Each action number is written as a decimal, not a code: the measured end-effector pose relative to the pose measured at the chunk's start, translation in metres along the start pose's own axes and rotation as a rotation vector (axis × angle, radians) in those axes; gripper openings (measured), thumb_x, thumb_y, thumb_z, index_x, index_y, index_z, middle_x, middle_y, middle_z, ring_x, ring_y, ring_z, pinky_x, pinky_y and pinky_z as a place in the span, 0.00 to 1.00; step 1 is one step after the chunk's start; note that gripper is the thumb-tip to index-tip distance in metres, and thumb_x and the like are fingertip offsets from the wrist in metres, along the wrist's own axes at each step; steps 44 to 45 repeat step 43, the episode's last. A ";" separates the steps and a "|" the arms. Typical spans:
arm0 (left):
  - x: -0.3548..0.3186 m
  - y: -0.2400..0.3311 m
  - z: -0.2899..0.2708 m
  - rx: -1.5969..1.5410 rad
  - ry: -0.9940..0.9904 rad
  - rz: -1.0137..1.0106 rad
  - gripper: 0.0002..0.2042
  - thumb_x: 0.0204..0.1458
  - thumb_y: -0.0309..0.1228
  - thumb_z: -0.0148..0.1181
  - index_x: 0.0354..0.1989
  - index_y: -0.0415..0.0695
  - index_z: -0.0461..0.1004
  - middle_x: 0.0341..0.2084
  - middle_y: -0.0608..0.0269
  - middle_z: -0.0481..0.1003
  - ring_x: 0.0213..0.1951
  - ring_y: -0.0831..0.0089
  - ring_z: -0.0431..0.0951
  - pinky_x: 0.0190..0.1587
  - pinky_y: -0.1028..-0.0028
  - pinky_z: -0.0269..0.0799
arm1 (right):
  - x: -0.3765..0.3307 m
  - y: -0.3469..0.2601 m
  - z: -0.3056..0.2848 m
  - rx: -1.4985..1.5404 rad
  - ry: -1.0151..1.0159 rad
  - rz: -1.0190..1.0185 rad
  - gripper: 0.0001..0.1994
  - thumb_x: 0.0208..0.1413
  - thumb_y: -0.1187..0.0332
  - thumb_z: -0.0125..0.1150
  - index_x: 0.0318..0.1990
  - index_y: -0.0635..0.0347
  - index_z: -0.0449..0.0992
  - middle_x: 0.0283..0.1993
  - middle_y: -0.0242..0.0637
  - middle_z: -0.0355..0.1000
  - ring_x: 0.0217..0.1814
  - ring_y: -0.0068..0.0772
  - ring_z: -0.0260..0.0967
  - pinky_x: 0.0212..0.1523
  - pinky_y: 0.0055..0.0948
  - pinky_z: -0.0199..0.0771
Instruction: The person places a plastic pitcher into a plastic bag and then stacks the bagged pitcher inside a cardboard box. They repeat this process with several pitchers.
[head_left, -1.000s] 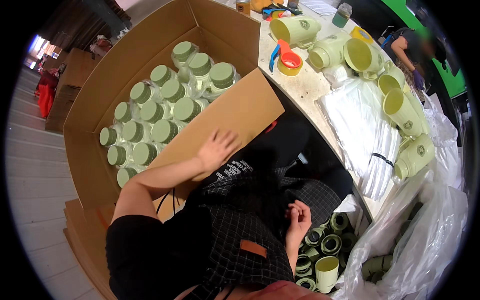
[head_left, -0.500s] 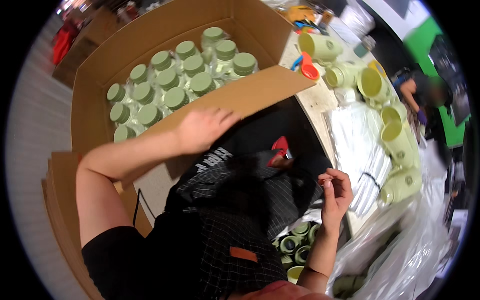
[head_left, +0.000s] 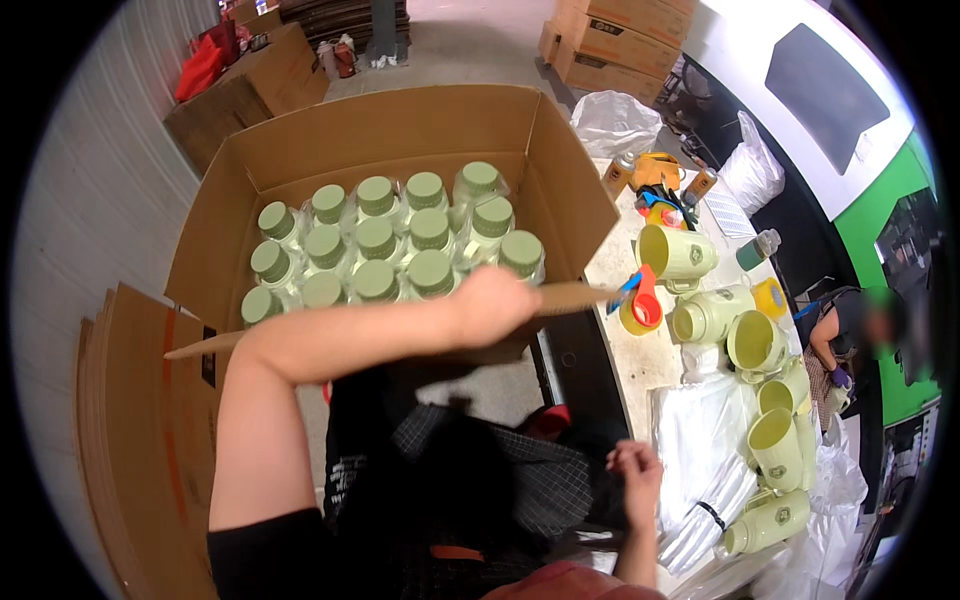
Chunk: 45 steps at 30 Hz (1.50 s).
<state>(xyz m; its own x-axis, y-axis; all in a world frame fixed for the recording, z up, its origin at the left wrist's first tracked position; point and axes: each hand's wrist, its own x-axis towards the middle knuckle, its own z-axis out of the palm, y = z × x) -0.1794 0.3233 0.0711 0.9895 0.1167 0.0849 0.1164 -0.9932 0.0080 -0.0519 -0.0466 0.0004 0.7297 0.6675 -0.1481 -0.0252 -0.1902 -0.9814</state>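
Observation:
A large open carton (head_left: 380,115) stands in front of me. Rows of bottles (head_left: 427,230) with green screw lids, in clear plastic wrap, fill its middle. Across the carton's near side reaches my left arm. My left hand (head_left: 493,307) is closed over the edge of the near cardboard flap (head_left: 575,297); its fingertips are hidden. Low on the right, beside the worktable, is my right hand (head_left: 636,468), with fingers curled together. Whatever it may hold is too small to make out. Close to it lies a stack of clear plastic bags (head_left: 690,450), tied with a black band.
Pale green jug-shaped bodies (head_left: 775,450) line the worktable (head_left: 635,375). An orange-red scoop (head_left: 644,300) and a yellow tape roll (head_left: 768,298) lie among them. Flattened cartons (head_left: 140,400) lean at left. A co-worker with a purple glove (head_left: 840,378) is at far right.
My view has tipped up, showing more floor and stacked cartons. My left hand has moved right along the flap, which now appears nearly edge-on. My right hand sits lower.

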 end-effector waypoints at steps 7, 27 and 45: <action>-0.135 -0.031 -0.017 -0.131 -0.127 0.171 0.04 0.50 0.32 0.58 0.32 0.48 0.71 0.24 0.64 0.73 0.32 0.65 0.80 0.29 0.69 0.75 | 0.266 -0.069 0.129 0.204 -0.135 -0.450 0.38 0.69 0.42 0.37 0.73 0.65 0.51 0.77 0.47 0.49 0.79 0.38 0.44 0.76 0.40 0.42; -0.164 -0.275 0.060 -0.142 -0.072 -0.223 0.22 0.41 0.42 0.70 0.41 0.43 0.74 0.40 0.52 0.74 0.43 0.53 0.75 0.46 0.56 0.72 | 0.327 -0.043 0.441 -0.974 -0.673 -0.965 0.45 0.54 0.47 0.63 0.70 0.70 0.54 0.76 0.51 0.48 0.80 0.49 0.40 0.76 0.54 0.40; -0.265 -0.291 -0.018 -0.642 -0.506 -1.080 0.36 0.50 0.53 0.67 0.61 0.39 0.68 0.58 0.44 0.70 0.60 0.52 0.71 0.64 0.60 0.66 | 0.290 -0.027 0.677 -1.037 -1.226 -1.267 0.46 0.59 0.38 0.52 0.76 0.56 0.44 0.80 0.44 0.40 0.83 0.48 0.29 0.77 0.57 0.31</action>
